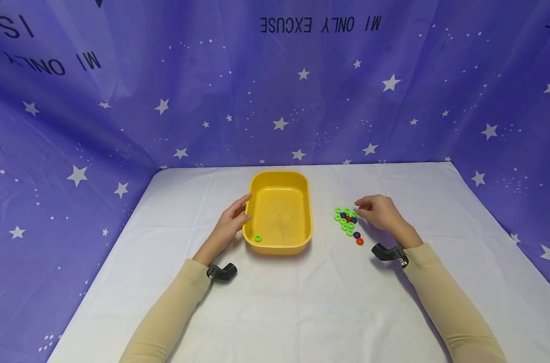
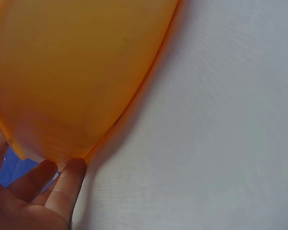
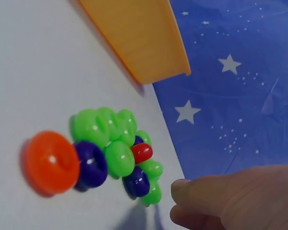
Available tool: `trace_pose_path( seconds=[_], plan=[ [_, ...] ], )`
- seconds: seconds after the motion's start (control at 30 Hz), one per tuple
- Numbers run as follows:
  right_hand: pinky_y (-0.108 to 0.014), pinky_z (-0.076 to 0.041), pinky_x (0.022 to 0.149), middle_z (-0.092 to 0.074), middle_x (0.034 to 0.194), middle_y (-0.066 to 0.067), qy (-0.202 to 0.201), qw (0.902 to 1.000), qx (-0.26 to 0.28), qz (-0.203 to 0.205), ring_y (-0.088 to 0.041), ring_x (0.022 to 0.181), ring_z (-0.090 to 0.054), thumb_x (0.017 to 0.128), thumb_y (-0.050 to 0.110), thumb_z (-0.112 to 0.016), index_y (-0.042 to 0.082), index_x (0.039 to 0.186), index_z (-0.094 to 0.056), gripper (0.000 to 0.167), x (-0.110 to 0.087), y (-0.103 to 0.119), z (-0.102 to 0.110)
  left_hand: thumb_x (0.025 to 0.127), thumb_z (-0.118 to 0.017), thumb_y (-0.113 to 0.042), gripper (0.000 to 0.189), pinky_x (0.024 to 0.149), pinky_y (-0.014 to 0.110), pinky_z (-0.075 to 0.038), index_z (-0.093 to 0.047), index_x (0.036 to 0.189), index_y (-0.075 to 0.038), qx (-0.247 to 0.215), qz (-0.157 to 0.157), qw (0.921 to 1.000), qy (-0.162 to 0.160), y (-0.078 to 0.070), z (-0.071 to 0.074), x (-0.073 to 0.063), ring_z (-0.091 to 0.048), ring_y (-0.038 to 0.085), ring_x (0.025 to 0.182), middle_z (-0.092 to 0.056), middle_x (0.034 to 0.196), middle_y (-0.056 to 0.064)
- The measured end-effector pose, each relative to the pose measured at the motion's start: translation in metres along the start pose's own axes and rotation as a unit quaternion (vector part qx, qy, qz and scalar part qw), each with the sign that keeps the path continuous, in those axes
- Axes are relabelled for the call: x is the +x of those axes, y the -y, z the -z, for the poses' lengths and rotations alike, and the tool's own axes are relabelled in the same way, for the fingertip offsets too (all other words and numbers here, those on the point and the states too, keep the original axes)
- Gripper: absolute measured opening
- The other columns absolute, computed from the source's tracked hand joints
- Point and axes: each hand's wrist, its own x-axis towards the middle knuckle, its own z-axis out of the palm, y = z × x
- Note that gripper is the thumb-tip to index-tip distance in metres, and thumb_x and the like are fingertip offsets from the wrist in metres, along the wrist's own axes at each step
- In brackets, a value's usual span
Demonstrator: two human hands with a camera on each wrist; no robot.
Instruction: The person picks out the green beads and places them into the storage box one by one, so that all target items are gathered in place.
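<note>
A yellow plastic tub (image 1: 279,247) stands on the white cloth, with one green ring-shaped bead (image 1: 258,238) in its near left corner. My left hand (image 1: 229,222) holds the tub's left side, thumb and fingers at the rim; in the left wrist view, fingertips (image 2: 77,165) touch the outer wall. To the tub's right lies a cluster of green beads (image 3: 120,158), dark blue beads (image 3: 91,164) and a red bead (image 3: 143,153), with an orange-red bead (image 3: 53,163) at its near end. Just right of the cluster hovers my right hand (image 1: 379,212), fingers loosely bent, nothing visible between them.
White cloth (image 1: 275,312) covers the table. A purple curtain (image 1: 238,101) with white stars hangs behind and at the sides. Each wrist wears a black camera mount, the left mount (image 1: 222,272) near the tub and the right mount (image 1: 388,253) near the beads.
</note>
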Motion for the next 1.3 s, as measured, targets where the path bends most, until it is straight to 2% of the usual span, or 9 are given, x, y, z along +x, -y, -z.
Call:
trace_pose_path(
  seconds=[0.37,0.53,0.73,1.0,1.3],
  plan=[
    [-0.050,-0.054,0.086,-0.076,0.104,-0.020,0.015,0.9999,0.009,-0.003,-0.032,0.093,-0.069,0.090,0.008,-0.069,-0.005,0.118,-0.072,0.031,-0.001,-0.005,-0.007,0.094,-0.054,-0.011,0.067,0.109,0.052,-0.048,-0.039,0.158,-0.024,0.007,-0.002,1.0000,0.001,0.000,0.000,0.000,-0.045,0.036,0.144,-0.040,0.162,0.016],
    [-0.050,-0.054,0.089,-0.075,0.109,-0.021,0.025,0.9995,0.015,-0.015,-0.033,0.098,-0.068,0.089,0.008,-0.069,-0.004,0.120,-0.072,0.033,-0.001,-0.005,-0.010,0.094,-0.054,-0.011,0.067,0.106,0.046,-0.049,-0.039,0.158,-0.025,0.011,-0.001,0.9999,-0.001,0.000,0.000,0.000,-0.046,0.035,0.144,-0.041,0.161,0.016],
    [-0.051,-0.052,0.089,-0.074,0.111,-0.022,0.026,0.9997,0.001,0.002,-0.032,0.096,-0.066,0.087,0.006,-0.068,-0.003,0.117,-0.074,0.032,0.001,-0.009,-0.014,0.094,-0.054,-0.012,0.067,0.101,0.039,-0.050,-0.039,0.158,-0.025,0.012,0.000,0.9999,-0.003,0.000,0.000,0.001,-0.046,0.035,0.144,-0.041,0.162,0.015],
    [-0.051,-0.051,0.087,-0.074,0.109,-0.022,0.021,0.9996,-0.012,0.014,-0.031,0.093,-0.064,0.086,0.005,-0.068,-0.002,0.114,-0.076,0.030,0.003,-0.013,-0.017,0.095,-0.054,-0.013,0.066,0.103,0.042,-0.049,-0.040,0.158,-0.026,0.016,-0.002,0.9999,-0.003,0.000,0.001,0.001,-0.046,0.035,0.144,-0.041,0.161,0.015],
    [-0.054,-0.051,0.092,-0.073,0.112,-0.023,0.023,0.9997,-0.009,0.008,-0.037,0.102,-0.066,0.087,0.006,-0.068,-0.003,0.115,-0.075,0.030,0.001,-0.011,-0.016,0.095,-0.054,-0.010,0.066,0.105,0.043,-0.050,-0.039,0.158,-0.023,0.004,-0.003,1.0000,-0.001,0.002,0.001,0.003,-0.047,0.036,0.143,-0.042,0.160,0.017]
  ],
)
